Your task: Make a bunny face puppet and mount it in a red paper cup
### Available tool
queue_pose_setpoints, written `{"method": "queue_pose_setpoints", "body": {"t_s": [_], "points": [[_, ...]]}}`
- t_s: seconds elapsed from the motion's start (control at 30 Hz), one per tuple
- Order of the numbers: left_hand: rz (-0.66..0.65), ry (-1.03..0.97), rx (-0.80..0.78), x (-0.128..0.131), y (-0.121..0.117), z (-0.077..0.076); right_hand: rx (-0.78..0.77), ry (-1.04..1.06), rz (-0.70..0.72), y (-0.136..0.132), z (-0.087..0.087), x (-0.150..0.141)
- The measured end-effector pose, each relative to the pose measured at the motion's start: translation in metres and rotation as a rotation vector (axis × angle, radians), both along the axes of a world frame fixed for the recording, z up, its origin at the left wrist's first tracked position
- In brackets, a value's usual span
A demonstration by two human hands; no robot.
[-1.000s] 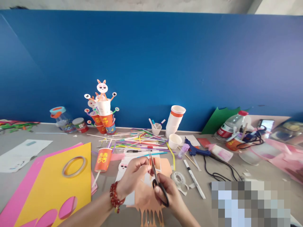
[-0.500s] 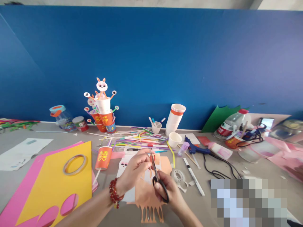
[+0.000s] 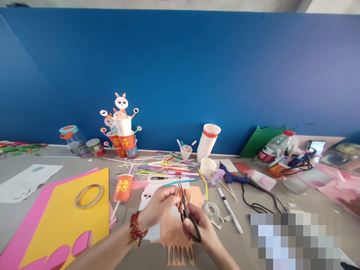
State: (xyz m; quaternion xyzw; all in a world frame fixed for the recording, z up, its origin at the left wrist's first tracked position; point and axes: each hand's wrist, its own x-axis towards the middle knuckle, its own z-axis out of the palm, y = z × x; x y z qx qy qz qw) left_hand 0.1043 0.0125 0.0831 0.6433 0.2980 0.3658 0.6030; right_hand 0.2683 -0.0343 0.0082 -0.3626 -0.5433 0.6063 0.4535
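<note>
My left hand point(image 3: 159, 206), a red beaded bracelet point(image 3: 137, 228) at its wrist, pinches a small orange paper piece point(image 3: 180, 192) between thumb and curled fingers. My right hand point(image 3: 204, 227) grips black-handled scissors point(image 3: 185, 205), thumb and fingers in the loops. Their blades point away from me, slightly parted, right at the small piece. Below both hands lies an orange paper sheet point(image 3: 173, 227) with slots cut along its near edge. Partly covered by my left hand, a white sheet bears a printed rabbit face point(image 3: 146, 196).
Colored straws and pens point(image 3: 165, 164) lie heaped behind my hands. On the left are yellow card point(image 3: 66, 213) with a tape roll point(image 3: 89, 195) and a red paper cup point(image 3: 123, 188). A blue glue gun point(image 3: 233, 177), its cord and a marker point(image 3: 230, 210) lie to the right.
My left fingers have curled in and drawn slightly back toward me, baring more of the pens behind. The scissor blades are a little farther apart. My right hand has barely moved.
</note>
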Motion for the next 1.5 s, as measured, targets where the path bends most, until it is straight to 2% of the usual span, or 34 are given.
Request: {"method": "queue_pose_setpoints", "body": {"t_s": [0.73, 1.5], "points": [[-0.005, -0.039, -0.046, -0.0017, 0.0001, -0.0031, 0.021, -0.039, -0.013, -0.0014, -0.0050, 0.0002], [-0.010, -0.054, -0.044, -0.0006, 0.0009, 0.0008, 0.027, 0.003, -0.004, -0.0006, -0.0048, 0.0015]]}}
